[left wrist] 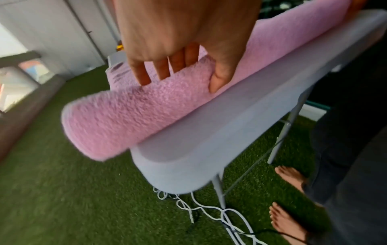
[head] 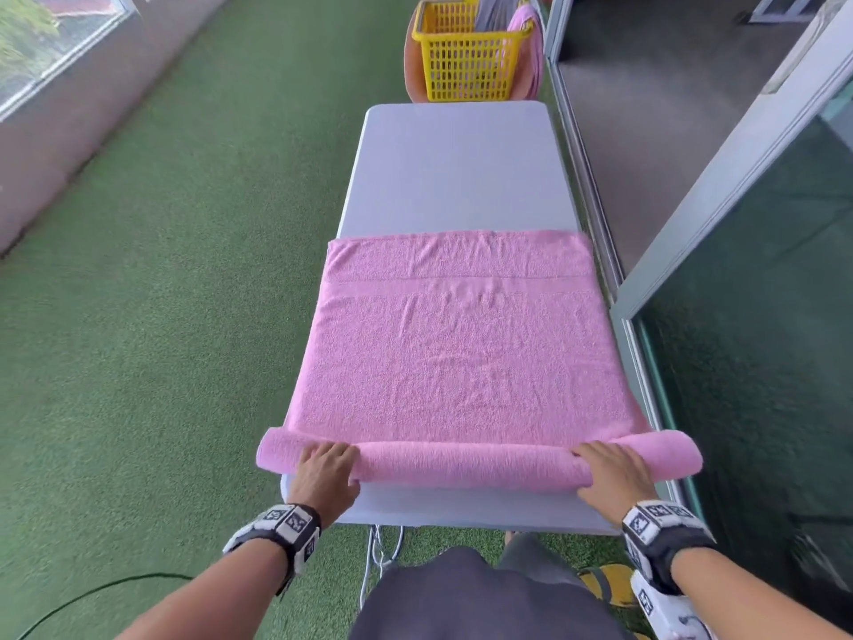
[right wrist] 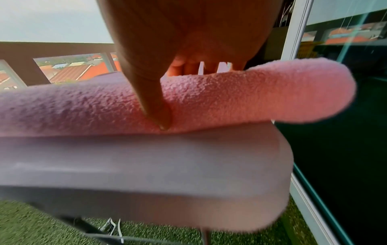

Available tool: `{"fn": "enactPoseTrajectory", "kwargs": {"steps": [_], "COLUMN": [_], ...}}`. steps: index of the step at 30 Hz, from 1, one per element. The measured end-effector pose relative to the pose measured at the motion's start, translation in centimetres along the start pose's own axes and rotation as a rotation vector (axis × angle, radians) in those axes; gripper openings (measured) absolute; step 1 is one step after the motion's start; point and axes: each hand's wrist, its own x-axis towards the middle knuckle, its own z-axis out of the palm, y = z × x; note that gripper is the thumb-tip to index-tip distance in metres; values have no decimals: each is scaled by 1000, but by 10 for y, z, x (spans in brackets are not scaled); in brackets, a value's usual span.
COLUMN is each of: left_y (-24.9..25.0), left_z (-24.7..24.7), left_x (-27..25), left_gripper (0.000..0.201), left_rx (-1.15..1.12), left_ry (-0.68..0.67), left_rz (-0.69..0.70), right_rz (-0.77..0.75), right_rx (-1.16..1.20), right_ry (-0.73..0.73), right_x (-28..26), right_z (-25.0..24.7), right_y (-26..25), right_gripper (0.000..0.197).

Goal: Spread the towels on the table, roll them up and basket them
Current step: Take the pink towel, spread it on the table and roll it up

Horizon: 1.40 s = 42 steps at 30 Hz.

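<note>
Both hands, left hand (head: 323, 473) and right hand (head: 611, 475), grip the rolled near end of the pink terry towel (head: 457, 353) on the white plastic bench (head: 457, 168); uneven pushing could skew the roll.

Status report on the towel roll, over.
Both hands, left hand and right hand, gripping the rolled edge of the pink towel. Roll just begun. Table ahead unobstructed; yellow basket beyond.
</note>
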Motion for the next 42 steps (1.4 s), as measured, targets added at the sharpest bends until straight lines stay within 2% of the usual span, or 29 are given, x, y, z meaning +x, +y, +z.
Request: {"fn": "enactPoseTrajectory", "kwargs": {"steps": [2,5,7,10,11,13,17,18,20,23,25,27,31,35,37,40,42], "left_y": [-3,-5,-5,-5,-5,-5,0,-2,-7,-9,-5,-3,-4,-3,-2,1,3], "left_z": [-11,-25,-28,-18,-14,-1,0,-3,-10,-13,-11,-2,17,4,-8,-14,-11], "left_x": [8,28,35,27,22,10,6,11,21,26,20,11,-12,-5,5,15,10], "left_gripper": [28,49,60,72,69,50,21,22,44,64,71,78,65,48,54,74,74], "left_rx": [28,-34,-36,-6,-3,-28,-35,-35,-58,-58,-27,21,-32,-71,-83,-103,-87], "left_ry": [17,90,46,-71,-77,-28,28,45,61,-28,-111,-132,-20,2,25,-8,-51], "left_rz": [33,23,-22,-12,-7,-1,3,11,-7,-60,-43,-26,14,12,1,-67,-62], "right_rz": [17,42,33,-17,-29,-38,-32,-20,22,39,27,21,35,47,53,89,85], "right_rx": [-7,38,90,80,53,13,-32,-32,-5,88,104,33,15,14,25,68,102], "right_ry": [-46,-14,64,-10,-20,-4,-57,-69,-37,74,31,9,55,-62,-70,33,13], "right_x": [12,30,33,18,10,-3,4,9,16,19,12,-1,-23,-4,10,18,6], "right_z": [-13,-29,-31,-19,-11,2,-2,-9,-21,-22,-11,6,19,-2,-15,-22,-18], "right_y": [1,2,2,-2,-3,-4,-1,0,-1,1,2,2,-2,4,4,0,-7], "right_gripper": [47,48,50,65,69,67,49,48,50,51,62,71,65,54,56,55,65]}}
